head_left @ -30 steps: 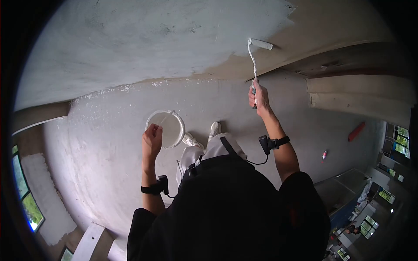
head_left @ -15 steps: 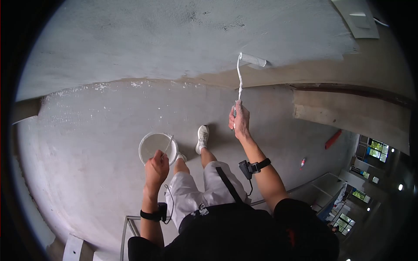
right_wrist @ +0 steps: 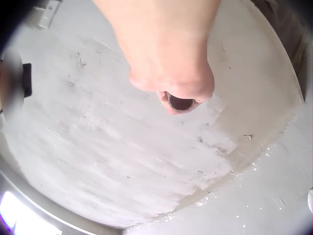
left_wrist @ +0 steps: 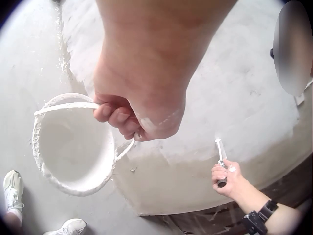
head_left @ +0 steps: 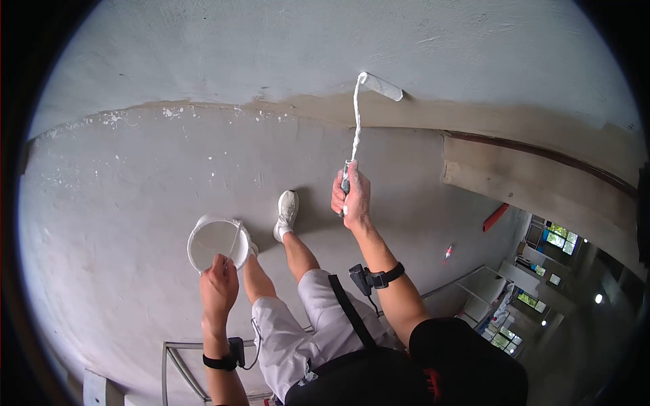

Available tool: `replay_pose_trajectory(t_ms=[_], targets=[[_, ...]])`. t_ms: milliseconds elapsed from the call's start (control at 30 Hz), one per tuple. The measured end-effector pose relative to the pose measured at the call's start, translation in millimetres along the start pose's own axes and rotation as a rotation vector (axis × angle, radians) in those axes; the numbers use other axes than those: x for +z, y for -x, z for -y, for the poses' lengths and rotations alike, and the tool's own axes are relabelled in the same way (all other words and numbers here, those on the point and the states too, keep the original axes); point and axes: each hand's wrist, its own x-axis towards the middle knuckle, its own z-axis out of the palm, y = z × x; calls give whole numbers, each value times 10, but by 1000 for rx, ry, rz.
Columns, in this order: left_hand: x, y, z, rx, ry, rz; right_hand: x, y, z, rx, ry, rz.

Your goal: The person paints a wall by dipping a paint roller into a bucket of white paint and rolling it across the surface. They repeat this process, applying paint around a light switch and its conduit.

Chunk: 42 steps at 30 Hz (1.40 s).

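Observation:
My left hand (head_left: pixel 219 287) grips the handle (left_wrist: pixel 68 105) of a white bucket (head_left: pixel 191 254), fingers curled round it. Pale, whitish paint shows inside the bucket, and its rim is caked with it. In my right hand (head_left: pixel 355 196) I hold a paint roller (head_left: pixel 357 118) by its dark grip, whose round end (right_wrist: pixel 181 103) shows in the right wrist view. White paint coats the roller's bent wire frame. Its white sleeve (head_left: pixel 383 86) is at the wall (head_left: pixel 305 47), near the border between the pale painted area and a bare brownish strip.
White paint specks dot the grey floor (head_left: pixel 156 169) along the wall's foot. Off to the right are a red object (head_left: pixel 495 217), a small bottle (head_left: pixel 448 252) and a beige ledge (head_left: pixel 528 172). A metal frame (head_left: pixel 177 346) stands beside my legs.
The view has shifted, bringing more of my legs into sight. The roller has moved along the wall, with the sleeve now more tilted. The bucket stays in my left hand.

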Motion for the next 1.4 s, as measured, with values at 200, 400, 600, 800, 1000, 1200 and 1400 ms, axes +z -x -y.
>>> replay_pose_trajectory(t_ms=[200,400,600,800,1000,1200,1400], targets=[[18,-81,15,35,-19,16,171,350,555,-190,-3,-25],[-100,-48,-59,61,-26,5,147,718,1059,-349,24,48],[-211,-3,-46,94,-6,7,391,737,1249,-483,12,16],[-301,29,-17,37,6,-5,309,527,976,-380,2,47],[-214,50,115,14,5,-44,188,161,435,-214,19,22],[-238,141,237,-36,-14,-3,94,-62,111,-48,15,27],[-101,213,288,-8,36,-9,175,241,459,-129,-15,39]])
